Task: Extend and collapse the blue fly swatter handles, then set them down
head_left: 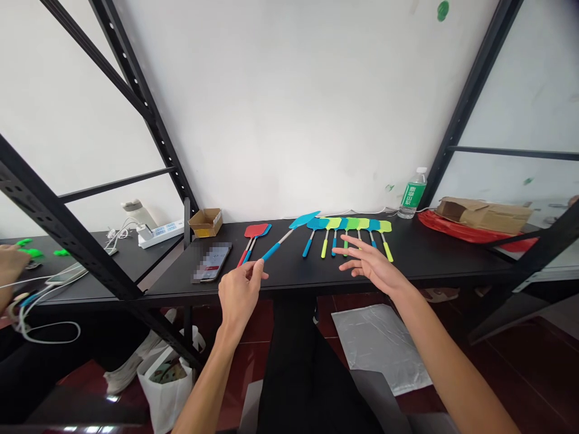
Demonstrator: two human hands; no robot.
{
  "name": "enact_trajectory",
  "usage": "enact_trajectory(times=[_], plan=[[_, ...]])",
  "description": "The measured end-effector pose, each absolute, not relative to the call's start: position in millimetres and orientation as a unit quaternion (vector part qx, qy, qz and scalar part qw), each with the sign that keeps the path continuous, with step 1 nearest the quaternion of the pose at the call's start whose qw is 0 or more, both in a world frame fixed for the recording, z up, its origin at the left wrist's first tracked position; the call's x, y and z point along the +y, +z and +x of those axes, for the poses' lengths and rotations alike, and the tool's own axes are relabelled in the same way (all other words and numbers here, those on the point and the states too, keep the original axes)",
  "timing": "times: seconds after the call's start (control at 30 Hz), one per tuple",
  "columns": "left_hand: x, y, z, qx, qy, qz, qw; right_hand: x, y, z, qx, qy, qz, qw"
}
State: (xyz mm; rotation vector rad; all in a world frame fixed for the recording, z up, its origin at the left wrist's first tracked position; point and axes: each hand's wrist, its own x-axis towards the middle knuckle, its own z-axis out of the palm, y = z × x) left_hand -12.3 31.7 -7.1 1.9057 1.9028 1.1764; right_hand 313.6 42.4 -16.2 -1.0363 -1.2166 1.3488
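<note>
My left hand (240, 290) pinches the handle end of a blue fly swatter (272, 251), whose blue head points up and to the right above the black table (280, 274). My right hand (370, 264) is open, fingers spread, over the table's front part and holds nothing. Beyond it lies a row of several fly swatters in blue, yellow and green, among them a blue one (307, 246) at the left end and a yellow one (387, 247) at the right end. A red fly swatter (256, 231) partly covers another blue one (248, 255) on the left.
A phone (212, 263) and a small cardboard box (205, 223) are at the left. A water bottle (412, 194) stands at the back right, beside cardboard (486, 216) on a red bag (447, 234). Black shelf posts (156, 126) frame the table. Another person's hand (12, 265) shows far left.
</note>
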Motion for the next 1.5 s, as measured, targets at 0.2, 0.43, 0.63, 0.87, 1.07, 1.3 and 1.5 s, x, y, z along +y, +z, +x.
enact_trajectory(times=[0.2,0.43,0.63,0.87,1.07,1.3,1.5], plan=[[44,-31,-2,0.703,0.309,0.636,0.069,42,-19,305,-0.521,0.559,-0.433,0.478],[48,-57,18,0.662,0.246,0.704,0.076,43,-23,299,-0.555,0.550,-0.442,0.442],[52,-63,35,0.639,0.237,0.729,0.064,48,-28,296,-0.561,0.543,-0.454,0.429],[71,-64,58,0.641,0.231,0.728,0.075,57,-40,301,-0.567,0.536,-0.464,0.420],[75,-65,76,0.637,0.245,0.726,0.086,61,-42,305,-0.566,0.523,-0.480,0.419],[79,-68,80,0.655,0.245,0.711,0.074,65,-46,309,-0.566,0.511,-0.502,0.408],[102,-70,76,0.677,0.234,0.695,0.057,72,-56,306,-0.562,0.499,-0.524,0.401]])
